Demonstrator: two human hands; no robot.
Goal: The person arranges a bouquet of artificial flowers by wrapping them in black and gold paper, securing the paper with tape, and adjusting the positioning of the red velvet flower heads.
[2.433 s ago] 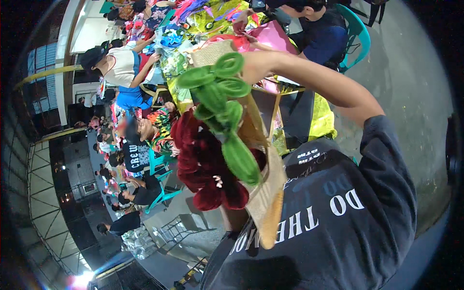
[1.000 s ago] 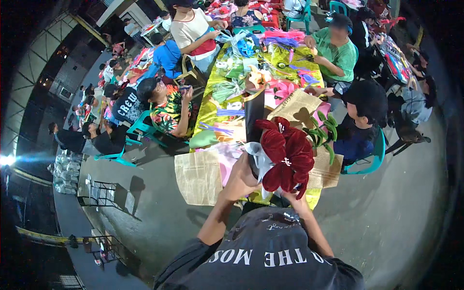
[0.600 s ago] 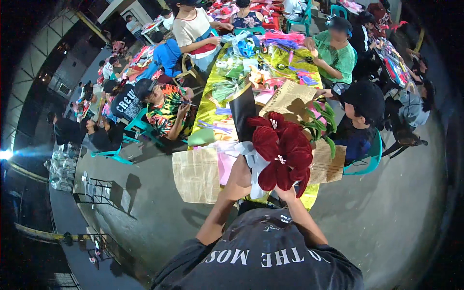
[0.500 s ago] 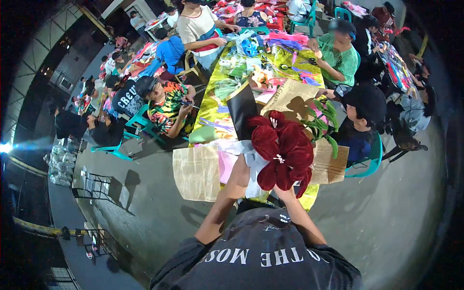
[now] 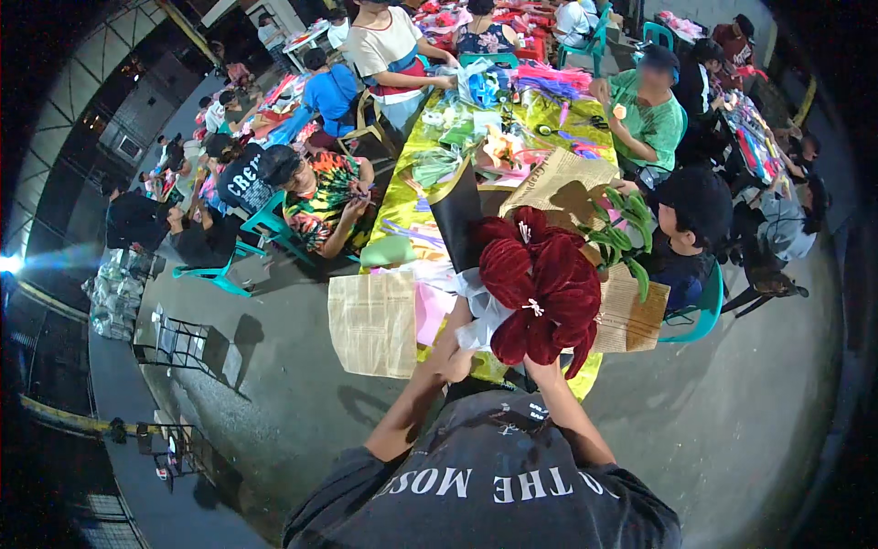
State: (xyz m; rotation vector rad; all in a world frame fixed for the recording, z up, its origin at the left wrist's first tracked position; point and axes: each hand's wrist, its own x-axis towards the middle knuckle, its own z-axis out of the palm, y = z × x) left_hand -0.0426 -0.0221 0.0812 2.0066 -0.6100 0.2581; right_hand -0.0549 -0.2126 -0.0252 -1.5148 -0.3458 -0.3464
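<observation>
We see the left hand (image 5: 451, 360) against the translucent white wrap (image 5: 487, 322), but cannot tell whether its fingers grip it. The right hand (image 5: 543, 371) reaches up under the dark red, velvety-petalled flowers with white stamens (image 5: 560, 285); petals hide its fingers, so we cannot tell how they close. The flowers stand in front of us, above the near end of the long table under shiny yellow covering (image 5: 400, 218). Beside them we find a black wrapping sheet (image 5: 460, 218), fuzzy green leaves (image 5: 624, 233) and brown newsprint-patterned paper (image 5: 560, 190). Farther out, co-workers sit along both sides.
</observation>
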